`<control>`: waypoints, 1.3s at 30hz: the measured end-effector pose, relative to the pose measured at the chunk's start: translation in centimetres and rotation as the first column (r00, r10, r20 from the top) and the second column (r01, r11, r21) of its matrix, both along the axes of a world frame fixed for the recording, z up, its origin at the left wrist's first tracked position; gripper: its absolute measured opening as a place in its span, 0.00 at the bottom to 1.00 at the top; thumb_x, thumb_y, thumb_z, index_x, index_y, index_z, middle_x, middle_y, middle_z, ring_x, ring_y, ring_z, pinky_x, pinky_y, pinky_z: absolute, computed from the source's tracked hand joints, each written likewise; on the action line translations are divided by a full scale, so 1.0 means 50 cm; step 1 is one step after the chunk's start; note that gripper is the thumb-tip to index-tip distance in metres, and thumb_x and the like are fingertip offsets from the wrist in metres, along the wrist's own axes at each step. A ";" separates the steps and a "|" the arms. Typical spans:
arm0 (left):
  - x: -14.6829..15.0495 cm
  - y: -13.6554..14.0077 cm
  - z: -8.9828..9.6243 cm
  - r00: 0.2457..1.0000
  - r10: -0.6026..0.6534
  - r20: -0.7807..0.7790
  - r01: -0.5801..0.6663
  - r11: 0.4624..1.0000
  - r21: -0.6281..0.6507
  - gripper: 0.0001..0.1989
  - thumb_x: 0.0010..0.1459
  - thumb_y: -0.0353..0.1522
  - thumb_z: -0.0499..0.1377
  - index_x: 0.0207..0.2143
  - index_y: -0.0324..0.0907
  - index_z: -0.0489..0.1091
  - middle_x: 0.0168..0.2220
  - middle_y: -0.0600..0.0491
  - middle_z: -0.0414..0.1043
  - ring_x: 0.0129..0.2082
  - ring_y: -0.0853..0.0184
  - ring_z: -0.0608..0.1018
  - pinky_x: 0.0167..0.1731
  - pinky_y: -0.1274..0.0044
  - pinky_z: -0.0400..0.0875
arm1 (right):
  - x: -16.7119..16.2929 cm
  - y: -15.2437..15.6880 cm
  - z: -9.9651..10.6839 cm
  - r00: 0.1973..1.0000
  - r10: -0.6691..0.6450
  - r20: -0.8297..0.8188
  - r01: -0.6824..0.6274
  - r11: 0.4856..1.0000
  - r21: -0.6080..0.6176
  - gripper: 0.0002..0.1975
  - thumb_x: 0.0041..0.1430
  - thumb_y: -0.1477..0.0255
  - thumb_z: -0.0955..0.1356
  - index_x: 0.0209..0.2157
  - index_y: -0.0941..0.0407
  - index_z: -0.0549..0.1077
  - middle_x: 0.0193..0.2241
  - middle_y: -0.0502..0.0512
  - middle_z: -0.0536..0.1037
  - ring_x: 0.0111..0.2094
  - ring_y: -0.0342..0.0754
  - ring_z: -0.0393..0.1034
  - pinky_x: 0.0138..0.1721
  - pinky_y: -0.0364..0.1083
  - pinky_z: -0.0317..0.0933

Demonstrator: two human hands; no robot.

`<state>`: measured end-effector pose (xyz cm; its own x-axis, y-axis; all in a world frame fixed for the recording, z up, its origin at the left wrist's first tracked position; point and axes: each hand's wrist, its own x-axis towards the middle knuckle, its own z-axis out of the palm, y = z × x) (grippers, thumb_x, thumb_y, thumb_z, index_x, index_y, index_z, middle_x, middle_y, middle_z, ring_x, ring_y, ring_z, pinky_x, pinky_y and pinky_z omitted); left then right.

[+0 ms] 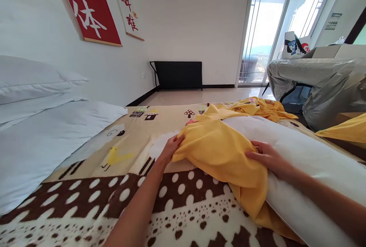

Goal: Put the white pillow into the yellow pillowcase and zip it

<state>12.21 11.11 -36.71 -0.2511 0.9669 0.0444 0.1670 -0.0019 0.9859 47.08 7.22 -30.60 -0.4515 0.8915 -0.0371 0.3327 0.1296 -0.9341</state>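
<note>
A yellow pillowcase (215, 138) is partly over the near-left end of a white pillow (309, 155) lying on a patterned blanket (160, 121). My left hand (170, 148) pinches the pillowcase at its left corner. On the pillowcase's right edge, where it meets the bare pillow, my right hand (264, 156) grips the yellow cloth between thumb and fingers. One flap of the case hangs down onto the blanket in front of the pillow. The part of the pillow inside the case is hidden.
White pillows (57, 125) are stacked at the left. Another bunched yellow cloth (257, 106) lies behind the pillow, and more yellow fabric (345, 130) shows at the right edge. A plastic-covered table (320, 71) stands back right; a black folded frame (178, 75) leans on the wall.
</note>
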 end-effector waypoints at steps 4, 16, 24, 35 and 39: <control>0.008 0.001 -0.018 0.991 0.000 0.137 -0.011 0.996 0.084 0.27 0.40 0.50 0.64 0.35 0.39 0.71 0.29 0.54 0.73 0.27 0.69 0.72 0.24 0.80 0.64 | -0.004 -0.069 -0.044 0.813 -0.333 0.478 -0.111 0.717 0.688 0.14 0.53 0.63 0.66 0.39 0.55 0.71 0.40 0.59 0.75 0.40 0.56 0.69 0.41 0.53 0.63; 0.005 -0.025 0.023 0.902 -0.084 0.424 0.028 0.990 0.137 0.22 0.39 0.44 0.67 0.35 0.39 0.72 0.31 0.52 0.75 0.31 0.67 0.75 0.31 0.79 0.68 | 0.080 -0.056 -0.036 0.585 -0.631 0.510 -0.508 0.206 0.836 0.13 0.57 0.80 0.59 0.36 0.56 0.72 0.28 0.56 0.73 0.32 0.49 0.64 0.35 0.48 0.57; 0.029 -0.075 0.066 0.865 -0.457 0.208 0.467 0.884 0.000 0.15 0.47 0.42 0.63 0.32 0.39 0.75 0.32 0.50 0.75 0.33 0.65 0.75 0.35 0.76 0.67 | 0.315 0.061 0.000 0.601 -0.424 0.678 -0.594 0.330 0.734 0.17 0.63 0.63 0.60 0.35 0.53 0.78 0.31 0.62 0.76 0.35 0.49 0.68 0.36 0.52 0.58; 0.115 -0.056 0.028 0.970 -0.192 -0.152 0.184 0.981 -0.064 0.28 0.52 0.55 0.51 0.32 0.39 0.67 0.33 0.50 0.71 0.33 0.61 0.73 0.30 0.74 0.64 | -0.027 -0.065 0.031 0.606 -0.617 0.503 -0.320 0.389 0.864 0.24 0.57 0.72 0.60 0.56 0.59 0.60 0.48 0.64 0.70 0.47 0.57 0.64 0.46 0.54 0.56; 0.133 -0.076 0.029 0.918 -0.005 -0.396 0.078 0.983 0.169 0.24 0.55 0.48 0.54 0.47 0.41 0.63 0.49 0.45 0.68 0.48 0.57 0.70 0.46 0.68 0.63 | -0.181 -0.038 0.042 0.608 -0.368 0.703 -0.414 0.609 0.677 0.08 0.59 0.73 0.61 0.35 0.56 0.71 0.35 0.56 0.73 0.37 0.50 0.67 0.40 0.49 0.56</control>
